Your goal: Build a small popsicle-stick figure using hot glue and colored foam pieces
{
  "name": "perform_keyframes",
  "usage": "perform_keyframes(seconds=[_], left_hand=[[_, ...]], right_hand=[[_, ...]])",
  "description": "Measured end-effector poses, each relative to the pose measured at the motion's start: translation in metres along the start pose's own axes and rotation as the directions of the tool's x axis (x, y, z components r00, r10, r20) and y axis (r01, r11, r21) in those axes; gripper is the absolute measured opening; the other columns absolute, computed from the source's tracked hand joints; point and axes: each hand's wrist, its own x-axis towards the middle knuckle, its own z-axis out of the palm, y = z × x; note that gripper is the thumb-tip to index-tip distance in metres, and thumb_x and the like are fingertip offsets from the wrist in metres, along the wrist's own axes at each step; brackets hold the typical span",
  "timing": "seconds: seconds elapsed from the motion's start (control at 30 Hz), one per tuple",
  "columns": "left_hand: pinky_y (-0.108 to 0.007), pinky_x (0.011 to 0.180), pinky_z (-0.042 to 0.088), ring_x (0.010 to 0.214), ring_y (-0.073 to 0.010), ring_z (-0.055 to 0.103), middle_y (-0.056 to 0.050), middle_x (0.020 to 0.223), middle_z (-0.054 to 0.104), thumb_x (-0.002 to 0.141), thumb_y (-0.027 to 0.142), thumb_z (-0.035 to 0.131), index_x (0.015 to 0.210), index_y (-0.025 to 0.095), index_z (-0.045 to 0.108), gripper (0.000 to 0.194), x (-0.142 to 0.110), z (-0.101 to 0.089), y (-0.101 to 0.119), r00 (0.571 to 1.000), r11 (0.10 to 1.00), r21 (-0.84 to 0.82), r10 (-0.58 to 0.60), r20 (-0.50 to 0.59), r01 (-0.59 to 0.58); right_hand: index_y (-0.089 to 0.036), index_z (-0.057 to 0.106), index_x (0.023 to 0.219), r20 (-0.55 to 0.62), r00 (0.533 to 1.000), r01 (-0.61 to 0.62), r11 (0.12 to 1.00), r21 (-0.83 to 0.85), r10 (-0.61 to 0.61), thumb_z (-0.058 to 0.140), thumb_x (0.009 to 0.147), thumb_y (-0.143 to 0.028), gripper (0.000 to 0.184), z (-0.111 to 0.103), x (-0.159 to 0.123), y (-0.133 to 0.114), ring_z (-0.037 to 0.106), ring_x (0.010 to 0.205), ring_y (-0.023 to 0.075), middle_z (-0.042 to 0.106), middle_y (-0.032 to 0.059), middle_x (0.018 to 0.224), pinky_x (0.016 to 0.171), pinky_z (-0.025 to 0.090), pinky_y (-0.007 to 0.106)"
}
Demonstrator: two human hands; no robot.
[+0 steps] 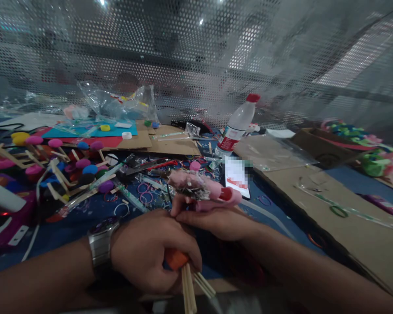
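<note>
At the tabletop (260, 188) we had the fingers of our left hand (150, 250) closed on an orange piece (177, 259) at six o'clock, wooden sticks (189, 291) jutting below it, and those of our right hand (216, 221) gripping a pink glue gun (212, 188) near centre, its nozzle toward nine o'clock, with a bottle (235, 124) at one o'clock.
</note>
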Motion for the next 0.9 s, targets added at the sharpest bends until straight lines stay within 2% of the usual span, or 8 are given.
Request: perform_keyframes(seconds=[0.13,0.2,0.33,0.47,0.53,0.73,0.8,0.9], left_hand=[[-0.020,0.064,0.050,0.063,-0.0128,0.067,-0.002,0.075,0.078,0.075,0.016,0.072,0.082,0.019,0.075,0.007,0.000,0.000,0.000,1.000,1.000,-0.014,0.023,-0.011,-0.023],[-0.020,0.065,0.051,0.065,-0.0133,0.068,-0.003,0.077,0.079,0.075,0.014,0.073,0.082,0.018,0.074,0.008,-0.001,0.000,0.000,0.999,0.999,-0.016,0.036,-0.017,-0.036],[-0.022,0.068,0.053,0.069,-0.0147,0.070,-0.004,0.079,0.078,0.075,0.011,0.071,0.082,0.018,0.073,0.011,0.000,-0.002,0.000,0.998,0.998,-0.016,0.060,-0.014,-0.060],[-0.023,0.067,0.053,0.067,-0.0155,0.069,-0.004,0.077,0.077,0.078,0.011,0.068,0.083,0.019,0.071,0.011,0.002,-0.006,0.002,0.995,0.996,-0.001,0.088,-0.042,-0.088],[-0.024,0.066,0.053,0.066,-0.0154,0.068,-0.006,0.077,0.077,0.080,0.012,0.067,0.083,0.018,0.071,0.008,0.003,-0.009,0.003,0.993,0.995,0.006,0.098,-0.062,-0.098],[-0.025,0.065,0.052,0.065,-0.0151,0.068,-0.007,0.075,0.077,0.084,0.016,0.067,0.083,0.016,0.073,0.005,0.002,-0.010,0.003,0.990,0.993,0.038,0.115,-0.086,-0.112],[-0.025,0.066,0.052,0.066,-0.0155,0.068,-0.007,0.076,0.077,0.084,0.016,0.068,0.084,0.016,0.073,0.005,0.002,-0.009,0.004,0.988,0.993,0.021,0.120,-0.096,-0.119],[-0.025,0.065,0.053,0.065,-0.0152,0.067,-0.008,0.075,0.076,0.082,0.016,0.071,0.083,0.015,0.073,0.003,0.002,-0.011,0.006,0.984,0.991,-0.038,0.119,-0.130,-0.125]], right_hand=[[-0.021,0.063,0.082,-0.025,0.995,0.088,0.976,-0.198,-0.095,0.067,0.093,-0.044,0.026,-0.001,0.000,-0.004,0.053,0.074,0.0136,0.057,-0.0009,0.081,0.071,0.048,0.027],[-0.021,0.063,0.082,-0.051,0.991,0.111,0.967,-0.227,-0.126,0.067,0.093,-0.047,0.029,-0.002,0.000,-0.004,0.053,0.074,0.0141,0.057,-0.0008,0.081,0.071,0.048,0.027],[-0.022,0.062,0.081,-0.143,0.978,0.132,0.981,-0.145,-0.153,0.072,0.087,-0.056,0.037,-0.006,0.000,0.001,0.052,0.072,0.0140,0.058,-0.0019,0.079,0.070,0.047,0.028],[-0.023,0.062,0.083,-0.176,0.973,0.135,0.985,-0.106,-0.153,0.074,0.086,-0.054,0.034,-0.011,0.000,0.006,0.048,0.068,0.0131,0.055,-0.0028,0.077,0.064,0.042,0.028],[-0.024,0.061,0.082,-0.205,0.966,0.156,0.987,-0.028,-0.158,0.077,0.084,-0.052,0.033,-0.013,0.001,0.009,0.048,0.067,0.0127,0.055,-0.0030,0.080,0.061,0.040,0.028],[-0.024,0.052,0.077,-0.412,0.907,0.177,0.965,0.195,-0.083,0.091,0.066,-0.047,0.046,-0.018,0.008,0.009,0.049,0.060,0.0108,0.058,-0.0043,0.082,0.056,0.037,0.027],[-0.025,0.052,0.078,-0.479,0.875,0.195,0.956,0.219,-0.068,0.092,0.061,-0.041,0.047,-0.020,0.009,0.008,0.050,0.060,0.0107,0.059,-0.0048,0.082,0.056,0.038,0.027],[-0.024,0.052,0.079,-0.569,0.816,0.243,0.953,0.182,-0.099,0.088,0.063,-0.034,0.040,-0.024,0.012,0.009,0.050,0.060,0.0102,0.062,-0.0046,0.084,0.058,0.040,0.028]])
